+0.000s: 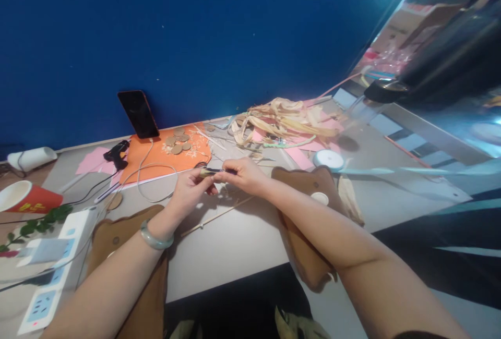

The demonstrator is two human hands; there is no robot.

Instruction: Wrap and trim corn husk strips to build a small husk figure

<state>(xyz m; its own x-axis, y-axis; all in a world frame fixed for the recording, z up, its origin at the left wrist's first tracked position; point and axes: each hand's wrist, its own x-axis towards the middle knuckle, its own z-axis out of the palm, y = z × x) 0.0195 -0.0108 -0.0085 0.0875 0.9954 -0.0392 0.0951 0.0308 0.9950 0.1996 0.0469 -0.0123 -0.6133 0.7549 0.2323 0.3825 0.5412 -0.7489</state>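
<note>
Over the table, my left hand (190,189) is closed in a pinch on a small beige piece (205,172), which looks like dried corn husk. My right hand (245,174) meets it from the right, its fingers pinched together around something small and dark that I cannot make out. The fingertips of both hands nearly touch. Just below them a thin stick (219,218) lies slantwise on the white tabletop (227,255). Behind the hands is an orange sheet (151,159) bearing several round brown discs (177,148). To the right rests a heap of dried corn husks (282,120).
A phone (139,114) leans on the blue wall. On the left are a black glue gun (117,155), a red paper cup (33,197) and a white power strip (58,271) with cables. Brown pads (309,219) lie under my forearms. A ribbon roll (329,160) sits right.
</note>
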